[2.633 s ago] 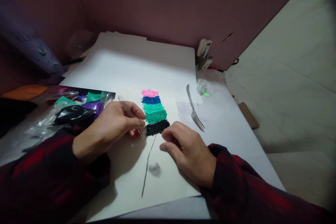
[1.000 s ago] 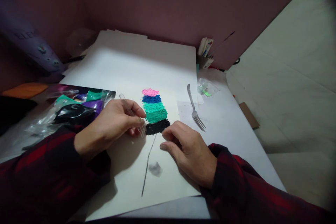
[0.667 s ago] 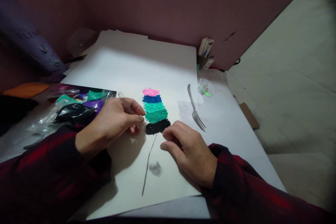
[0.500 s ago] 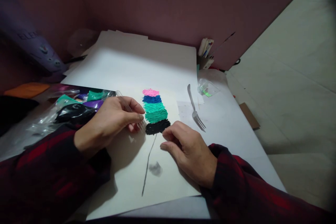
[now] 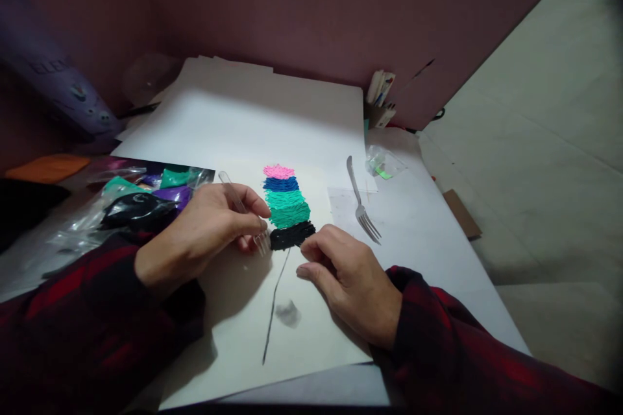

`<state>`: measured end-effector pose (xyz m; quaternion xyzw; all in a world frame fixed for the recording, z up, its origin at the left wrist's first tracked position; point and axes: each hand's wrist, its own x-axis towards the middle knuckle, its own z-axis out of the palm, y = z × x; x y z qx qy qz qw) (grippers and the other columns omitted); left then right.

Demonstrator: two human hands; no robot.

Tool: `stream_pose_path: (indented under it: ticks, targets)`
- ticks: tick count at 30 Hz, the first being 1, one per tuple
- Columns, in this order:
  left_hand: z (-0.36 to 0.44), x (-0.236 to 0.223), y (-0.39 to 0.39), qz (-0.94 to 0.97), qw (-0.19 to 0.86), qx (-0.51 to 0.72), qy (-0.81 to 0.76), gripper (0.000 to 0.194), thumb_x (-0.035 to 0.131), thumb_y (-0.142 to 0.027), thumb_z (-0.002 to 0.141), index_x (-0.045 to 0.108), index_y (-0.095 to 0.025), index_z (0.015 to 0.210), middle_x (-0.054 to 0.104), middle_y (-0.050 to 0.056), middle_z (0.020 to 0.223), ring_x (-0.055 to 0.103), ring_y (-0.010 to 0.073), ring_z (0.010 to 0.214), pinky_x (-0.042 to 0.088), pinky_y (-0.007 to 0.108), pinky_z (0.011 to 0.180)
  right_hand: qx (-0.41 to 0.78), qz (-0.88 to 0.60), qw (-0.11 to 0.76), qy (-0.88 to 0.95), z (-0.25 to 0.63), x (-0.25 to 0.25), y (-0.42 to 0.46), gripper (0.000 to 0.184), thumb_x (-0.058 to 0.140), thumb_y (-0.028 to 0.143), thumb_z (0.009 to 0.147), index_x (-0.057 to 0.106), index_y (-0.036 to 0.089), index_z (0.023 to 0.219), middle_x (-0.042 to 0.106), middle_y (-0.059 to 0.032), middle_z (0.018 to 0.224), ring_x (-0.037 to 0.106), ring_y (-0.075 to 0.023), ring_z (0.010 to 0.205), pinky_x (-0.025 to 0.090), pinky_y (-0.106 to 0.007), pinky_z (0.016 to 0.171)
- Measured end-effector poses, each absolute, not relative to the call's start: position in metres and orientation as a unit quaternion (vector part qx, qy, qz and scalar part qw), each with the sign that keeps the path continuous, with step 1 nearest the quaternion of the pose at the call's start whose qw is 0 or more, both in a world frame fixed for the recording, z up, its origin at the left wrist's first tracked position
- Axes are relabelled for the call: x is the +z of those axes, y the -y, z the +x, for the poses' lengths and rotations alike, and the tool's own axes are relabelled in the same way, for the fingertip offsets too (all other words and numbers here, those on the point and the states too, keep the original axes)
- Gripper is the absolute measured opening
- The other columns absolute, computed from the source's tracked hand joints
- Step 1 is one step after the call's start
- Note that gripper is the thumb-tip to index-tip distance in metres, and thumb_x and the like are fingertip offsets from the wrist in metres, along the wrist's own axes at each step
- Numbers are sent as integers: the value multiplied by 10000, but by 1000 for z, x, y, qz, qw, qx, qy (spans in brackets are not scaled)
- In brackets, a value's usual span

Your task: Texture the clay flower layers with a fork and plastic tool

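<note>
My left hand (image 5: 209,227) is closed on a clear plastic fork (image 5: 230,188), its tines angled down beside the left edge of a black textured clay band (image 5: 292,235). Above that band, a green band (image 5: 288,207), a blue band (image 5: 281,184) and a pink patch (image 5: 278,171) form a column on a cream sheet of paper (image 5: 233,343). At the black band's right end is my right hand (image 5: 348,279). Its index finger is curled at the clay's edge, with the thumb apart and nothing visible between them. A dark drawn line (image 5: 273,311) runs down from the black band.
A metal fork (image 5: 360,204) lies to the right, near a small clear bag (image 5: 384,162) with something green inside. Bags of coloured clay (image 5: 141,207) crowd the left. Large white sheets (image 5: 272,104) lie at the back by the wall. A grey smudge (image 5: 288,313) marks the paper.
The plastic fork in my left hand has shifted slightly down, its tines now lower beside the black band. My right hand has hardly moved.
</note>
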<state>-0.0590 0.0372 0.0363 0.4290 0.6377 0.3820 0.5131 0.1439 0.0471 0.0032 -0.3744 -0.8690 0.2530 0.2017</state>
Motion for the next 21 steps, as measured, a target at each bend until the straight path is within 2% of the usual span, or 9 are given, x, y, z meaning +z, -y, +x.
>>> stream_pose_path:
  ticks: [21]
  targets:
    - [-58, 33, -37, 430, 528, 383, -625, 119, 646, -119, 611, 553, -174, 660, 629, -1, 540, 536, 114, 453, 419, 208, 464, 263, -377, 200, 865, 144, 3, -47, 133, 587, 157, 823, 472, 188, 764, 465, 23, 741, 420, -121, 693, 332, -267, 629]
